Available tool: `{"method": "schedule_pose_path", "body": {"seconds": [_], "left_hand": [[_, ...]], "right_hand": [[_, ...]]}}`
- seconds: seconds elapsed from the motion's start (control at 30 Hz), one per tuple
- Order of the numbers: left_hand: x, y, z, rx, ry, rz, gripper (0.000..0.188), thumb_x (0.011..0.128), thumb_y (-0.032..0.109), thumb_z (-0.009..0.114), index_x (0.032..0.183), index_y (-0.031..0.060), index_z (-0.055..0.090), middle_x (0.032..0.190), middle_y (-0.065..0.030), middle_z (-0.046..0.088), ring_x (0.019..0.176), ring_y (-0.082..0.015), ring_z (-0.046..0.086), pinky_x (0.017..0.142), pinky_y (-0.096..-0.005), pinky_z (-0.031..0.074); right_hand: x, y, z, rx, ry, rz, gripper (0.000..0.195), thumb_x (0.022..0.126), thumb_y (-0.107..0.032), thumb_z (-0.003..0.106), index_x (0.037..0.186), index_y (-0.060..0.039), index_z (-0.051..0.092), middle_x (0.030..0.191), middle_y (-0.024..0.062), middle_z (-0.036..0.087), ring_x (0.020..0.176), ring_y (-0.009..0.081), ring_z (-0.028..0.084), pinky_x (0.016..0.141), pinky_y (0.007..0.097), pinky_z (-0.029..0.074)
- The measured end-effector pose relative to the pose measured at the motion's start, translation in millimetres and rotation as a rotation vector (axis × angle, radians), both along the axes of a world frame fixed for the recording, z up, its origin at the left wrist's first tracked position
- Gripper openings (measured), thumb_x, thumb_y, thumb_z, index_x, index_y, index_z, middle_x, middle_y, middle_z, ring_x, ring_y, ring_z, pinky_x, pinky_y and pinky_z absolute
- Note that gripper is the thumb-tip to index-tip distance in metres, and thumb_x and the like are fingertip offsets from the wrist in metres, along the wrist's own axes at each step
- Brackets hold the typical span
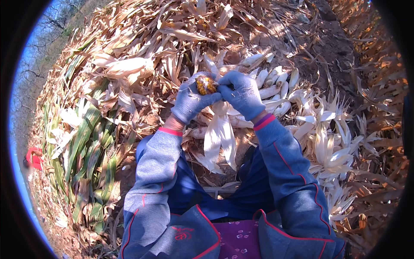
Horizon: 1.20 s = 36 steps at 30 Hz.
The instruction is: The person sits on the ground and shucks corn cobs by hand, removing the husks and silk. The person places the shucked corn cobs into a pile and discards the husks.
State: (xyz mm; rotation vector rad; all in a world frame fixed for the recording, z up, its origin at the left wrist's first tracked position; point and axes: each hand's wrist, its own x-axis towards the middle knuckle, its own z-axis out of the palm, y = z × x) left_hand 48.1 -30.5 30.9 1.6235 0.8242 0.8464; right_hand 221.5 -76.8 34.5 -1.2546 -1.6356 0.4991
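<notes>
Both hands wear light blue-grey knit gloves and meet in front of my knees. My left hand [190, 101] is wrapped around an ear of corn [206, 85], whose yellow and brownish kernels show at the exposed end. Against the right side of that end press the bent fingers and thumb of my right hand [243, 94]; exactly what they pinch is hidden. Pale dry husk leaves [220, 134] hang below the hands towards the ground. Close behind my right hand lies a pile of pale, slender ears in their husks [275, 82].
Cut dry corn stalks [129, 35] cover the ground ahead and to the left, with greener leaves [85, 142] nearer. A large husked-over ear [126, 67] rests on them. Loose husks [326, 152] heap at right. Bare soil [336, 48] shows beyond. A red object [34, 158] appears far left.
</notes>
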Motion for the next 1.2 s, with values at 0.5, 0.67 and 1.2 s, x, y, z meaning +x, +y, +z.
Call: {"method": "schedule_pose_path", "body": {"seconds": [0.5, 0.67, 1.2], "left_hand": [[2.8, 2.9, 0.4, -0.027, -0.141, -0.005, 0.052, 0.070, 0.013, 0.080, 0.116, 0.0023, 0.056, 0.105, -0.0049, 0.064, 0.093, -0.0106, 0.060, 0.083, -0.0258, 0.050], [8.8, 1.3, -2.0, -0.027, -0.150, -0.027, 0.050, 0.070, 0.010, 0.079, 0.115, 0.0031, 0.056, 0.103, -0.0044, 0.063, 0.092, -0.0108, 0.060, 0.082, -0.0256, 0.050], [22.1, 0.7, -14.7, -0.333, -0.385, 0.209, 0.038, 0.072, 0.014, 0.079, 0.104, 0.0044, 0.060, 0.093, -0.0017, 0.064, 0.083, -0.0115, 0.061, 0.077, -0.0280, 0.049]], "right_hand": [[0.4, 8.0, -5.5, -0.399, 0.732, -0.124, 0.011, 0.078, -0.003, 0.054, 0.088, 0.0007, 0.052, 0.065, 0.0077, 0.057, 0.049, 0.0145, 0.055, 0.048, 0.0256, 0.049], [0.6, 18.3, -23.0, -0.420, 0.614, -0.212, 0.018, 0.076, -0.004, 0.054, 0.094, 0.0011, 0.055, 0.073, 0.0111, 0.061, 0.065, 0.0200, 0.063, 0.058, 0.0306, 0.051], [1.6, 14.6, -15.4, -0.463, 0.897, -0.184, 0.016, 0.077, -0.002, 0.048, 0.081, -0.0051, 0.064, 0.064, 0.0025, 0.055, 0.053, 0.0119, 0.053, 0.049, 0.0249, 0.045]]}}
